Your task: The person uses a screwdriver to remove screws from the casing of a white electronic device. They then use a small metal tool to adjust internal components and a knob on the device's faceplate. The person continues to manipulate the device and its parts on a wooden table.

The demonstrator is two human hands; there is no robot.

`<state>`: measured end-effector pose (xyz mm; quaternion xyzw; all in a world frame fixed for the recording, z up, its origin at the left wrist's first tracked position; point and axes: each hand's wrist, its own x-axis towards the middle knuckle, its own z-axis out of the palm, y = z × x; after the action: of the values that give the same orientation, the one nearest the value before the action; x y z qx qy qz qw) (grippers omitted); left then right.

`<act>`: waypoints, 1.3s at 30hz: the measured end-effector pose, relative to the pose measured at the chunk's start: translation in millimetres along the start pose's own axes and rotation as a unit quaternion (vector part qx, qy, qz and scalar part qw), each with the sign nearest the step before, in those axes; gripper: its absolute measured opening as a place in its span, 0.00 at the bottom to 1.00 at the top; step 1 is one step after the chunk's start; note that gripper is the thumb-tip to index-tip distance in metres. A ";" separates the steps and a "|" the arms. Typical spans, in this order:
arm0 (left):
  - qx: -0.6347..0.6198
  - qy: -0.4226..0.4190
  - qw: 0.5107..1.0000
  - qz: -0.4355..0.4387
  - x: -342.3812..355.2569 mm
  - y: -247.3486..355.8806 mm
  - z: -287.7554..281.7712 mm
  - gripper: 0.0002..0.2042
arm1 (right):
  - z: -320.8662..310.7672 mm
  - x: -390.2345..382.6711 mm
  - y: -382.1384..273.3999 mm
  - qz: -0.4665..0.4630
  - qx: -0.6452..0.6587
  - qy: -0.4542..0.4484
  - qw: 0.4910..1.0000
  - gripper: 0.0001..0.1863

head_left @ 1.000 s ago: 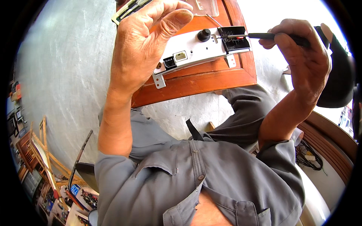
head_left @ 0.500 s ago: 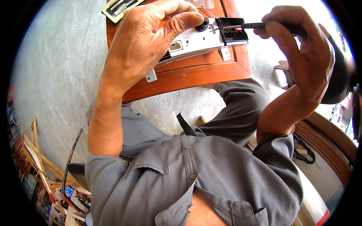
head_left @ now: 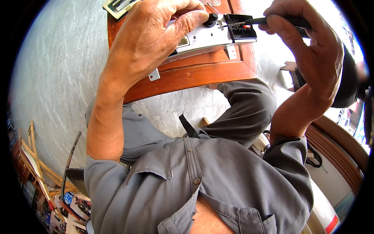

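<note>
A white metal electrical unit [head_left: 200, 43] with a black knob [head_left: 210, 20] and a black end piece [head_left: 243, 34] lies on a reddish-brown wooden table [head_left: 187, 78]. My left hand [head_left: 150, 33] arches over its left part, thumb tip beside the knob. The fingers are curled together, and what they grip, if anything, is hidden. From the right, my right hand [head_left: 307, 35] pinches the black handle of a screwdriver [head_left: 255, 21]. Its thin metal shaft points left across the black end piece, near a small red part [head_left: 246, 27], with the tip by the white panel.
A light-coloured tray with dark items [head_left: 119, 7] sits at the table's far left corner. My knees come up to the table's near edge. Wooden slats [head_left: 41, 167] and assorted clutter stand at lower left. A coiled black cable [head_left: 314, 156] lies at right.
The view has shifted a little, so the table and unit appear slightly higher. Both hands keep their poses, with the screwdriver still lying across the black end piece.
</note>
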<state>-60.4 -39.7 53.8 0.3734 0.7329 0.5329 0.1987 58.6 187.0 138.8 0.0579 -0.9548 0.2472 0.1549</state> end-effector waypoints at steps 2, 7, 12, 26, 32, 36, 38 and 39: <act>0.016 0.001 1.000 -0.009 -0.2 7.7 -0.1 0.12 | 0.5 -0.7 0.3 0.001 0.005 0.000 1.000 0.12; 0.066 0.020 0.998 0.003 -5.3 25.8 2.7 0.11 | 2.6 0.9 -12.8 -0.015 -0.051 0.000 0.999 0.11; 0.059 0.022 0.998 0.009 -5.1 24.4 2.9 0.11 | 1.6 1.9 -15.5 -0.008 -0.050 -0.009 0.999 0.09; 0.010 -0.015 0.999 -0.029 1.0 7.3 -2.8 0.11 | 0.1 7.2 -18.0 -0.047 -0.032 -0.031 0.998 0.11; 0.005 -0.008 1.000 0.011 -2.8 16.7 -4.1 0.10 | 0.5 17.1 -38.4 -0.058 -0.058 -0.059 0.995 0.10; 0.048 0.013 0.998 0.030 -6.5 21.0 -0.6 0.11 | -4.6 22.8 -43.8 -0.037 -0.039 -0.098 0.994 0.09; 0.027 0.007 0.999 0.033 -5.2 15.4 -3.2 0.12 | -3.6 23.7 -41.2 -0.052 -0.035 -0.097 0.993 0.09; 0.028 0.008 0.999 0.035 -5.8 15.2 -3.6 0.12 | -1.9 23.7 -40.7 -0.061 -0.040 -0.093 0.993 0.09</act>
<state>-54.0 -44.1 68.6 0.4002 0.7355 0.5217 0.1634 44.3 151.7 166.5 0.1327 -0.9688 0.1922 0.0827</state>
